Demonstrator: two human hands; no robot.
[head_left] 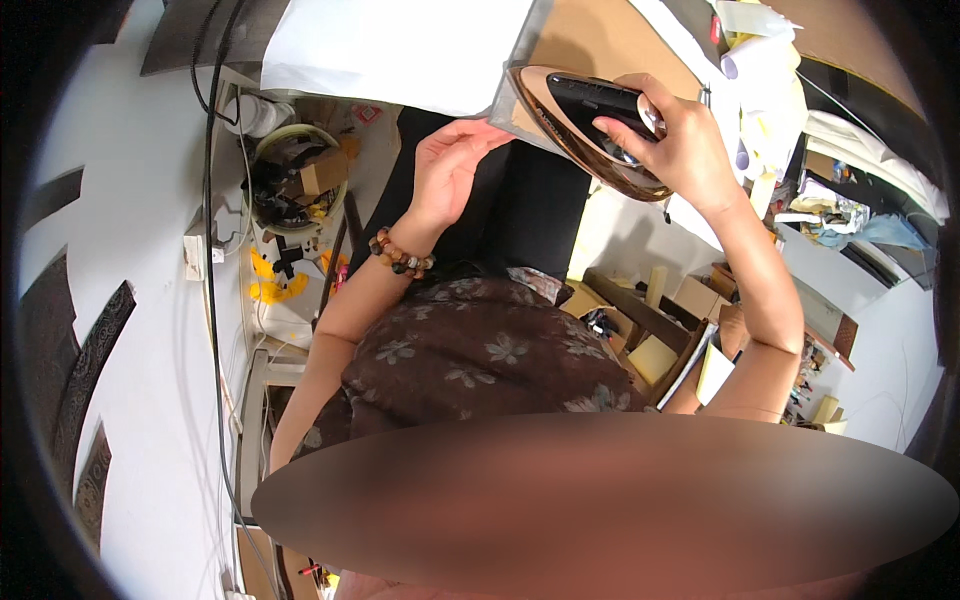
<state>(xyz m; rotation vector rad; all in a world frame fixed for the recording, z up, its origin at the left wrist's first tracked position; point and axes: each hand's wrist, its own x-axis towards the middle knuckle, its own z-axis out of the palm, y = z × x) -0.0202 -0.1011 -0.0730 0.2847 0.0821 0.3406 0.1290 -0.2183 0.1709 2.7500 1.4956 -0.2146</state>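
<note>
- and here's the iron (pixel 570 120), black-handled with a gold-brown body, up at the grey-edged corner of the brown board (pixel 610 40), nose pointing far and left.
- right hand (pixel 680 140) has it: fingers and thumb closed around the handle from the heel end, probably so the nose stays free to follow the edge.
- left hand (pixel 445 170) is at the near corner, fingertips reaching the grey strip (pixel 524 50), fingers close together; pinching or just touching, i can't tell. looks like that's for steadying the corner, clear of the hot nose.
- does the soleplate press down or hover? this angle won't say.
- edges now! the grey strip borders the board's left and near sides, and the iron's heel seems to hang past the near one.
- room: a dark gap (pixel 530 200) opens between board and patterned apron (pixel 470 350), leaving space to draw either hand back.
- left, a white sheet (pixel 400 50) lies right beside the strip; right, paper rolls (pixel 765 95) crowd in beyond the hand, so tighter there.
</note>
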